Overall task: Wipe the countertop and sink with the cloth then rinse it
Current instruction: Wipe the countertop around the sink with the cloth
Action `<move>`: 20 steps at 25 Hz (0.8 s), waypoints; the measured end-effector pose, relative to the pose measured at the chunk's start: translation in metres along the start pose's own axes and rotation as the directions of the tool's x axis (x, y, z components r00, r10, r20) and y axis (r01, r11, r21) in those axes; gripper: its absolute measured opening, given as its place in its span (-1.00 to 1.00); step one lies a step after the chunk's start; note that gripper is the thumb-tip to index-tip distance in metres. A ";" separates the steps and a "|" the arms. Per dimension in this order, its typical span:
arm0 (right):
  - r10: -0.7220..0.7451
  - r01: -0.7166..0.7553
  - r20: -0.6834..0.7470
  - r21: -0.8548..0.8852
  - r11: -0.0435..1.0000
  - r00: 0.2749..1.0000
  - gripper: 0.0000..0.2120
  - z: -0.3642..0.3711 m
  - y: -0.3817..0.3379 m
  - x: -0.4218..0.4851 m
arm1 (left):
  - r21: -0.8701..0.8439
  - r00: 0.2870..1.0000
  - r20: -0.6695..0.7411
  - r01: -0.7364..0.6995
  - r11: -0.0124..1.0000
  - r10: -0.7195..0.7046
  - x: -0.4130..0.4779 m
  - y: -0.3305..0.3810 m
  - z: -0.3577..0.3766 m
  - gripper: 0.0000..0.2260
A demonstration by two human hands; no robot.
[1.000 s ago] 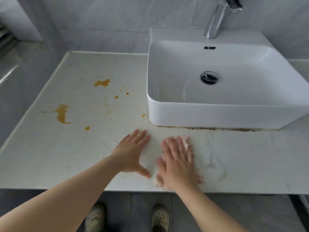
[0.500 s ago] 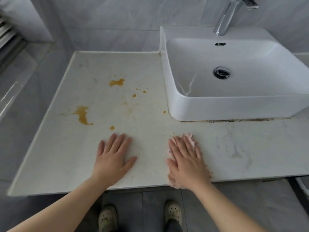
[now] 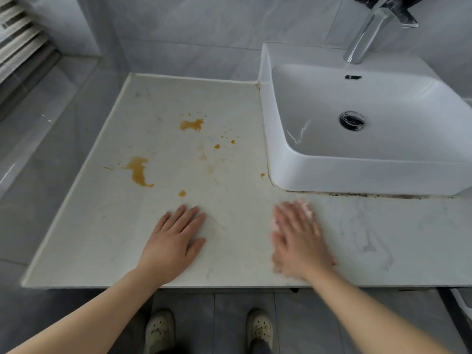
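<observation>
My right hand [image 3: 297, 241] lies flat with straight fingers on a pale pink cloth [image 3: 307, 210], pressing it onto the white countertop [image 3: 102, 226] near the front edge; the hand is motion-blurred and hides most of the cloth. My left hand [image 3: 176, 238] rests flat and spread on the bare counter to the left. Orange-brown stains [image 3: 139, 171] mark the counter beyond my left hand. The white vessel sink [image 3: 281, 154] stands at the back right, just beyond my right hand, with a drain [image 3: 352, 120].
A chrome faucet [image 3: 365, 39] rises behind the sink. Grey tiled walls [image 3: 191, 34] close off the counter's back and left. Dark grime [image 3: 370, 195] lines the sink's front base. My shoes [image 3: 158, 330] show on the grey floor below the counter edge.
The view has shifted left, showing more counter. My left hand has slid left, away from the right. My right hand with the cloth keeps rubbing the same patch in front of the sink.
</observation>
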State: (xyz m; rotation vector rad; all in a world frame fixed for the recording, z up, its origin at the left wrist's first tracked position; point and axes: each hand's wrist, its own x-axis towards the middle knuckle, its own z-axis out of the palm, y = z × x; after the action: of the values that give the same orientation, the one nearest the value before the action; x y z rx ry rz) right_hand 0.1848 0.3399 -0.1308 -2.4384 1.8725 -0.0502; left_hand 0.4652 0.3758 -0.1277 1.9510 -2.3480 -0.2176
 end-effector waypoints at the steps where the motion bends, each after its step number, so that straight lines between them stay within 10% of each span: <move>1: 0.186 -0.186 0.013 0.044 0.982 0.982 -0.43 -0.005 0.017 0.008 | -0.005 1.000 0.004 -0.021 1.000 0.021 -0.002 -0.006 -0.002 -0.45; 4: 0.422 -0.422 0.014 0.094 0.902 0.906 -0.39 -0.009 -0.014 0.025 | 0.014 1.000 0.004 -0.024 1.000 0.024 -0.010 -0.015 -0.004 -0.47; 9: -0.277 0.279 0.085 -0.022 0.960 0.957 -0.39 0.005 -0.066 -0.005 | 0.103 0.995 -0.006 0.099 0.990 -0.099 -0.010 -0.012 -0.002 -0.44; 14: 0.223 -0.223 0.031 0.005 0.975 0.974 -0.15 -0.006 -0.010 0.026 | 0.119 0.995 0.033 0.091 0.989 -0.096 -0.011 -0.012 -0.003 -0.43; 20: -0.309 0.316 0.097 -0.065 0.947 0.946 -0.35 0.005 -0.062 0.003 | 0.095 0.995 0.050 0.081 0.992 -0.086 -0.011 -0.014 -0.003 -0.42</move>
State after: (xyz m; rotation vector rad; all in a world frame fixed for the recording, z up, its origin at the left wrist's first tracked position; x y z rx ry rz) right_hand 0.2456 0.3534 -0.1313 -2.7208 1.4646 0.1141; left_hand 0.4814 0.3839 -0.1263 2.1140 -2.3514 -0.1715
